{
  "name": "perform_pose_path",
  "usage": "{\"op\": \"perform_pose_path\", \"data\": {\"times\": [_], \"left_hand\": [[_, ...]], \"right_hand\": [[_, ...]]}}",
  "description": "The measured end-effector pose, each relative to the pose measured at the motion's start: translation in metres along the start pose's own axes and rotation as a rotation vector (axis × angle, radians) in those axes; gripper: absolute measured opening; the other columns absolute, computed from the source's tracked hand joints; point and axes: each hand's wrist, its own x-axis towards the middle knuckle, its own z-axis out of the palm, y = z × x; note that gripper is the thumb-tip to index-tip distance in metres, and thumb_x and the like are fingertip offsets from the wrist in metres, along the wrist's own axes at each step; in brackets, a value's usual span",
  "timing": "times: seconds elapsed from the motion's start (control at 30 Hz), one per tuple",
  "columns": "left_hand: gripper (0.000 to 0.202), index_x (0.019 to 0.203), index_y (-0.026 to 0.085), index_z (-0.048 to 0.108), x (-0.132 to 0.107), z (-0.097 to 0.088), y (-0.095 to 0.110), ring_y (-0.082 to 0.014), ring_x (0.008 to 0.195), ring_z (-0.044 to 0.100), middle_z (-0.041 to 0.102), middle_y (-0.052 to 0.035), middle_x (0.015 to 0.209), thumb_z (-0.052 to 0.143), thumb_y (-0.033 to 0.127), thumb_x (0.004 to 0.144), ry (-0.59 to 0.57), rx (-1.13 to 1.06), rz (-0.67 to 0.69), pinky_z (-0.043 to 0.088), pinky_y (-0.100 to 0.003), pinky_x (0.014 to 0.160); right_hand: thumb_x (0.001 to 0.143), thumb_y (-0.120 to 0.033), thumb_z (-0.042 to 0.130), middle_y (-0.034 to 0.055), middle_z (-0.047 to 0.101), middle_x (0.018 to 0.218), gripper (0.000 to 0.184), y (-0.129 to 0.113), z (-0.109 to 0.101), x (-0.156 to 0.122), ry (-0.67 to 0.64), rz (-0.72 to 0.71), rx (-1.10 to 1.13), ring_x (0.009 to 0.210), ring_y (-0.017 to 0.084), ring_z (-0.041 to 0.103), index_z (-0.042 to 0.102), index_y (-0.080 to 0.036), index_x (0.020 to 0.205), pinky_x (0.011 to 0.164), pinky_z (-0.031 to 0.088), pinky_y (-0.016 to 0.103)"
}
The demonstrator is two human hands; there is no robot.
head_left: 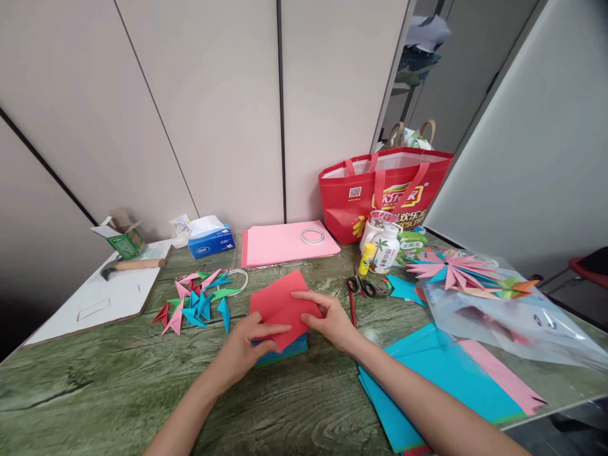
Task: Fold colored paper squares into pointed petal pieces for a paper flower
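Observation:
Both of my hands grip a red sheet of paper [285, 307], tilted above the table. My left hand [254, 345] pinches its lower left side between thumb and fingers. On the right side, my right hand [325, 316] has its fingers over the top face and its thumb near the edge. Partly covered below lies a small stack of blue paper [285, 353]. To the left sits a pile of folded paper pieces [194, 304] in pink, red, blue and green. Scissors [361, 285] and a red pen [352, 307] lie right of my right hand.
Large blue sheets [427, 361] lie under my right forearm. Pink paper [285, 244] with a ring of tape [312, 236] is at the back. A glue stick [367, 258], white bottle [387, 250], red bag [342, 202], tissue box [211, 242], hammer [135, 265] and paper star [451, 269] stand around.

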Motion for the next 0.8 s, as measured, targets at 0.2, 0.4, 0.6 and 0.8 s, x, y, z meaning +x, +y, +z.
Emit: {"op": "perform_pose_path", "data": {"times": [0.2, 0.4, 0.6, 0.8], "left_hand": [[0.018, 0.087, 0.031, 0.071, 0.000, 0.004, -0.006, -0.0212, 0.080, 0.059, 0.062, -0.0061, 0.079, 0.060, 0.028, 0.073, -0.022, -0.036, 0.075, 0.049, -0.030, 0.066], [0.029, 0.092, 0.028, 0.069, 0.000, 0.010, 0.003, -0.0244, 0.089, 0.059, 0.068, -0.0041, 0.090, 0.069, 0.027, 0.064, 0.203, -0.070, -0.071, 0.046, -0.038, 0.081], [0.098, 0.136, 0.024, 0.017, 0.003, 0.019, 0.010, -0.0261, 0.088, 0.062, 0.062, -0.0085, 0.109, 0.074, 0.027, 0.056, 0.396, -0.466, -0.181, 0.052, -0.040, 0.073], [0.105, 0.136, 0.023, 0.017, 0.003, 0.023, 0.012, -0.0295, 0.091, 0.062, 0.064, -0.0081, 0.104, 0.078, 0.025, 0.050, 0.471, -0.523, -0.233, 0.053, -0.039, 0.072]], "right_hand": [[0.067, -0.012, 0.058, 0.0028, 0.063, 0.104, 0.039, 0.003, -0.001, -0.001, 0.050, -0.020, -0.068, 0.097, 0.020, 0.057, 0.062, -0.022, 0.105, 0.083, 0.046, 0.032], [0.068, -0.013, 0.058, 0.0022, 0.063, 0.105, 0.038, -0.003, 0.000, -0.002, 0.002, -0.060, -0.141, 0.095, 0.020, 0.057, 0.061, -0.022, 0.105, 0.084, 0.045, 0.033], [0.065, -0.019, 0.066, 0.0028, 0.063, 0.103, 0.038, -0.013, 0.011, -0.008, -0.009, -0.100, -0.223, 0.096, 0.021, 0.057, 0.061, -0.024, 0.102, 0.084, 0.043, 0.033], [0.052, -0.030, 0.078, 0.0038, 0.061, 0.104, 0.056, -0.015, 0.021, -0.013, 0.088, -0.083, -0.277, 0.099, 0.024, 0.053, 0.055, -0.023, 0.103, 0.086, 0.039, 0.035]]}}
